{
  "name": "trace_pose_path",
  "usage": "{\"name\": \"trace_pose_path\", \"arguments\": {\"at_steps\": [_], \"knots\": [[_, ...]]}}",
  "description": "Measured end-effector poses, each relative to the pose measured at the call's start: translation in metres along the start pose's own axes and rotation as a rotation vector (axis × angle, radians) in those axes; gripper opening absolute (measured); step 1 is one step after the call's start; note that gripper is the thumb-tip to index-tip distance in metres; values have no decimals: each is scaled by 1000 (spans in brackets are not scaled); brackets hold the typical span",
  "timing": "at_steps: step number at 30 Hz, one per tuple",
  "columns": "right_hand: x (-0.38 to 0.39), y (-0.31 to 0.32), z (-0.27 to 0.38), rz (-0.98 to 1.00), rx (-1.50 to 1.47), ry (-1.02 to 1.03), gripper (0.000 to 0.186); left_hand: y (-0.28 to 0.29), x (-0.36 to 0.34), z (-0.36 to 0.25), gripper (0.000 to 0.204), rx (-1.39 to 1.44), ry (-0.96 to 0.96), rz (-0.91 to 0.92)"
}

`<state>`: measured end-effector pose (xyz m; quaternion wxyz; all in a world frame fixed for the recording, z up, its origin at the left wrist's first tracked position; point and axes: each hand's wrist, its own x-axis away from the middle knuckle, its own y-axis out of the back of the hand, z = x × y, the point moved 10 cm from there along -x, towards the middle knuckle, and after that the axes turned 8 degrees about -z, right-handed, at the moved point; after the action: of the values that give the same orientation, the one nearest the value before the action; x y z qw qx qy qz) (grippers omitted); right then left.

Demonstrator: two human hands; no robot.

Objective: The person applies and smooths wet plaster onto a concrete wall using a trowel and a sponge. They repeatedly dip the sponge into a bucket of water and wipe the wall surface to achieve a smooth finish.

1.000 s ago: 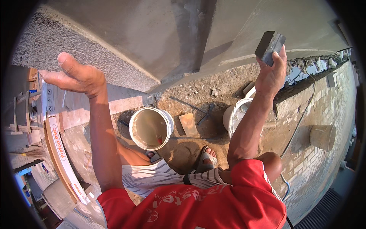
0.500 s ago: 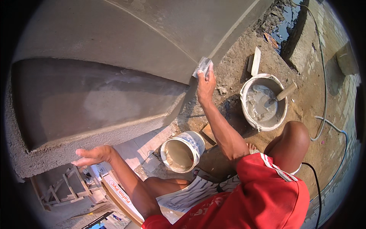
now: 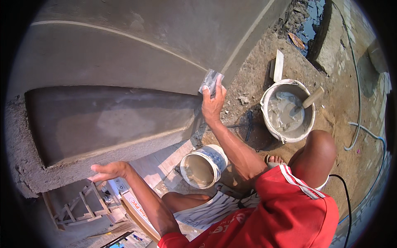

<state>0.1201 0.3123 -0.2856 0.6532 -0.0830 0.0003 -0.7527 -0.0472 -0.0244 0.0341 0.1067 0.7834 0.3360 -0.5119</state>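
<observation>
My right hand grips a small flat rectangular scraper blade, grey and smeared, between thumb and fingers. Its face lies against the smooth grey plastered wall, near the corner where two pale raised lines come close together. Lower left, my left hand is open, fingers stretched out, beside the underside of the rough concrete ledge. Whether it touches the ledge I cannot tell. Above that ledge lies a dark, recessed panel.
On the right, a bucket of wet grey mortar has a wooden-handled trowel standing in it. A white pail of murky liquid is near my legs. Beyond lie a wooden float, a hose and a water-filled ditch. Lower left is a wooden frame.
The view has shifted a little, so the wall and pails sit differently in it. My right hand and the blade have slid slightly down from the corner; my left hand stays open by the ledge.
</observation>
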Motion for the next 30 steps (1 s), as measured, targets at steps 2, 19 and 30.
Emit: {"name": "trace_pose_path", "arguments": {"at_steps": [2,19,30], "knots": [[26,3,-26,135,49,-23,69,-5,3,-14,77,38,34,15],[-20,3,51,116,-122,34,64,2,8,-19,79,-4,20,18],[-13,-9,104,259,-411,-7,63,1,5,-42,79,-6,-98,75]]}}
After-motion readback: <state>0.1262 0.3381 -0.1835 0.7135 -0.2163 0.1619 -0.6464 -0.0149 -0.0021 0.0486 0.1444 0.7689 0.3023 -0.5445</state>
